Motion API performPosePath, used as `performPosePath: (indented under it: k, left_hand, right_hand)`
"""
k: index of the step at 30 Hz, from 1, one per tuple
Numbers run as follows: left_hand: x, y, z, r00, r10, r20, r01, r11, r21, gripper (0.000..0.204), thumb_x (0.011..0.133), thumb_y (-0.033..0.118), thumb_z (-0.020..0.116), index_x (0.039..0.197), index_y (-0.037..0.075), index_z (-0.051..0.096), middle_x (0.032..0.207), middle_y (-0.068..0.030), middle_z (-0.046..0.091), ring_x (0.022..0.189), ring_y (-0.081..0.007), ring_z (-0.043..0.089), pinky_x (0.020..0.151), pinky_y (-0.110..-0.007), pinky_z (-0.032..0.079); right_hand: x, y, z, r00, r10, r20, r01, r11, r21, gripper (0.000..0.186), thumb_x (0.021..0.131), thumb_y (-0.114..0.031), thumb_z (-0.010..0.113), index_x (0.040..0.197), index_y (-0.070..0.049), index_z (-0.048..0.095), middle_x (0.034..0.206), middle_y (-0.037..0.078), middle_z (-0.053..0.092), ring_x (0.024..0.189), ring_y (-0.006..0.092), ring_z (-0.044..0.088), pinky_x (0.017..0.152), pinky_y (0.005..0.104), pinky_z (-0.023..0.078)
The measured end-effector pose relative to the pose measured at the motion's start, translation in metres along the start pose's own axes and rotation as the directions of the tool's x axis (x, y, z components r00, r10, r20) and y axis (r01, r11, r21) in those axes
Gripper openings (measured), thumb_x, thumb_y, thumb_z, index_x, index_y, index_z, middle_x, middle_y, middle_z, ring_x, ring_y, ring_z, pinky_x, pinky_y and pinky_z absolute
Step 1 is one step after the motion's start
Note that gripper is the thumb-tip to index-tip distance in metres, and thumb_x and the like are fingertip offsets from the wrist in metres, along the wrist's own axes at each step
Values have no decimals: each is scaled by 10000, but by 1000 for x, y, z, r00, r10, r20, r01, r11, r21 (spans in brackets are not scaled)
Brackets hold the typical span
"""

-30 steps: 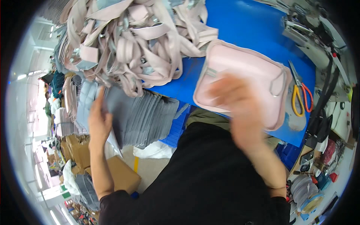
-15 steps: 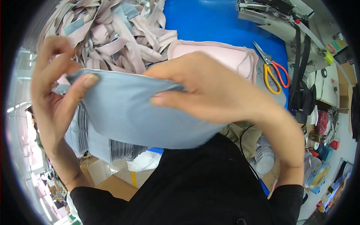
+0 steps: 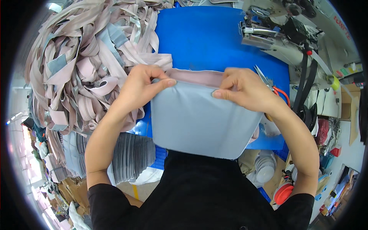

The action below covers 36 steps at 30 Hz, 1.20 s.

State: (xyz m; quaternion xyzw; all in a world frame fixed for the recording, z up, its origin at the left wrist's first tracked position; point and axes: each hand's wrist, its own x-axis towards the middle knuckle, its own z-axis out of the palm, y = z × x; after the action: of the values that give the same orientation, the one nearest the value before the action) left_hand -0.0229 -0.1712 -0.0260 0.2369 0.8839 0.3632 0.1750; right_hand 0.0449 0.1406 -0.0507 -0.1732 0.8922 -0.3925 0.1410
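A light blue-grey fabric panel (image 3: 199, 122) is held up by its top edge, with a pink piece (image 3: 191, 75) showing behind it. My left hand (image 3: 151, 82) pinches the top left corner, thumb on the front. My right hand (image 3: 241, 90) grips the top edge near the right, thumb also in front. Scissors with red and yellow handles (image 3: 281, 93) lie beside my right hand on the blue work surface (image 3: 218, 38), partly hidden.
Tangled pink zipper strips (image 3: 88, 61) are heaped at the upper left, above stacked grey panels (image 3: 132, 155). A sewing machine (image 3: 264, 32) stands at the upper right. Containers (image 3: 264, 170) and a red round object (image 3: 283, 193) sit below the table's right side.
The grey panel has come up from the left into both hands and now hangs centred over the pink piece. Both hands have shifted toward the middle since half a second ago.
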Motion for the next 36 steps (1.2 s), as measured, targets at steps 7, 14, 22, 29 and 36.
performPosePath:
  k: [7,14,22,29,36]
  left_hand:
    - [43,-49,30,950,291,-109,-262,938,226,144,915,98,753,936,-44,762,964,-143,774,955,-296,714,887,-384,539]
    - [22,-9,13,973,203,-109,-183,969,166,132,897,112,783,920,-18,776,954,-155,778,855,-248,739,801,-339,570]
    - [-25,43,-11,829,554,-73,-525,817,240,157,791,83,872,845,18,740,966,-126,783,815,-212,770,678,-306,596]
    - [-35,56,-5,395,918,26,-813,336,476,251,750,52,863,732,-5,620,896,-138,722,817,-266,777,724,-342,678]
    - [-37,64,-2,336,942,31,-825,278,492,330,758,54,863,674,9,547,883,-152,720,815,-266,777,720,-339,682]
  right_hand:
    - [39,46,16,989,-44,-138,31,995,-94,261,876,-357,804,934,-106,840,1276,113,710,1155,276,632,927,426,530]
    - [14,24,-2,991,-51,-121,52,999,1,241,904,-315,784,939,-79,821,1063,122,758,886,307,721,799,409,561]
    - [-51,-13,-10,925,-224,-306,221,974,-45,152,832,-207,853,880,-70,806,947,85,726,805,238,711,692,341,566]
    - [-82,-18,-6,873,-300,-386,279,954,-111,212,736,-184,918,783,-53,758,901,75,702,753,218,700,632,327,556]
    - [-93,-21,-6,862,-305,-406,267,952,-147,329,719,-202,938,711,-48,647,857,72,673,689,192,654,580,306,513]
